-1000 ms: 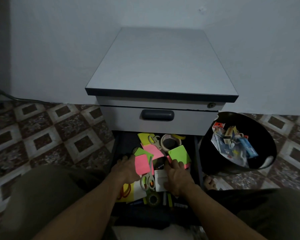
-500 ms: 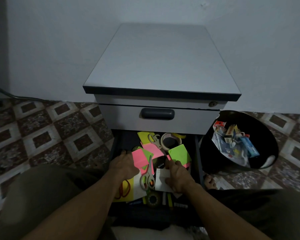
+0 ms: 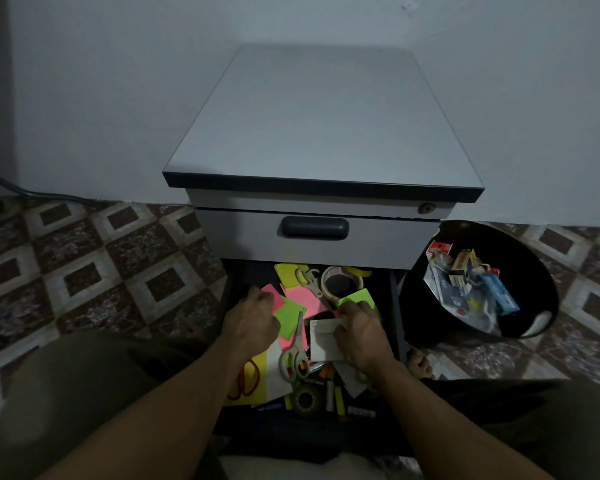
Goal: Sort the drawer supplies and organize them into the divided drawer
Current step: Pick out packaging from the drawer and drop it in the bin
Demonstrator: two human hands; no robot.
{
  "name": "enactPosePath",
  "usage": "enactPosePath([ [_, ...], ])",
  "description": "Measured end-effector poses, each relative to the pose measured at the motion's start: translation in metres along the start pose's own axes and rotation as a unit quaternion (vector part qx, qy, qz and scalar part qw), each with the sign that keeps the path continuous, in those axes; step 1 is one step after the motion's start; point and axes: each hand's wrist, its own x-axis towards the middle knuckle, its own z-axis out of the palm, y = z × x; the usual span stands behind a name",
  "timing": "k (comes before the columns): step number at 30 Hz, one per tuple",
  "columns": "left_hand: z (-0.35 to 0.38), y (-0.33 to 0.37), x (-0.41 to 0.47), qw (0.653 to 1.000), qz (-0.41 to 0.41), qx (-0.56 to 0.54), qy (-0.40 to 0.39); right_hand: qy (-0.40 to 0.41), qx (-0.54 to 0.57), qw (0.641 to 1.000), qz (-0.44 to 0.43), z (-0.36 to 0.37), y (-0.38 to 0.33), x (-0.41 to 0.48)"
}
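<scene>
The lower drawer [image 3: 234,282] of a grey cabinet stands pulled out and is full of loose supplies. My left hand [image 3: 252,320] is at the drawer's left side, its fingers curled on a pink sticky note [image 3: 269,293]. My right hand [image 3: 359,332] grips a white paper pad [image 3: 321,337] near the drawer's middle right. Between my hands lie green notes [image 3: 288,317] and a pair of scissors [image 3: 295,355]. Further back lie another pair of scissors [image 3: 309,280], a tape roll [image 3: 340,284] and a yellow note pad [image 3: 286,275]. Red rubber bands [image 3: 248,381] lie on yellow paper.
A black bin [image 3: 478,282] with small boxes and packets stands on the floor right of the drawer. The upper drawer [image 3: 314,230] is closed above the open one. A dark tape roll [image 3: 305,400] and pens lie at the drawer's front. Patterned tiles surround the cabinet.
My left hand has slid back and left with the pink note, uncovering green notes. My right hand has curled round the white pad and lifted it a little.
</scene>
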Motion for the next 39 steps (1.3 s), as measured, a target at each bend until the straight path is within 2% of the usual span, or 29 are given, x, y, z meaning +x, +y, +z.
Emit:
enactPosePath([
  [3,0.004,0.001,0.000,0.995,0.058,-0.015,-0.077,-0.076,-0.087,0.993,-0.026,0.002,-0.005,-0.004],
  [8,0.009,-0.002,0.001,0.991,0.036,0.047,-0.119,-0.132,-0.184,0.973,-0.041,0.004,-0.007,-0.009],
  [12,0.013,-0.004,0.003,0.995,0.009,0.071,-0.073,-0.158,-0.190,0.968,-0.033,0.006,-0.004,-0.005],
  [14,0.013,-0.006,0.003,0.997,-0.002,0.065,-0.042,-0.134,-0.184,0.973,-0.034,0.006,-0.005,-0.003],
  [18,0.013,-0.006,0.000,0.999,0.025,-0.009,-0.037,-0.064,-0.155,0.985,-0.027,-0.005,-0.015,0.004],
  [23,0.010,-0.001,0.001,0.997,0.046,-0.048,-0.032,-0.118,-0.186,0.975,-0.033,-0.009,-0.018,0.021],
  [30,0.013,-0.002,0.002,0.994,0.033,-0.074,-0.070,-0.194,-0.226,0.954,-0.042,-0.011,-0.013,0.041],
  [35,0.010,-0.003,0.004,0.994,0.027,-0.083,-0.069,-0.185,-0.224,0.956,-0.041,-0.005,-0.013,0.041],
  [39,0.007,0.002,0.005,0.995,0.015,-0.095,-0.032,-0.167,-0.192,0.966,-0.048,-0.006,-0.015,0.036],
])
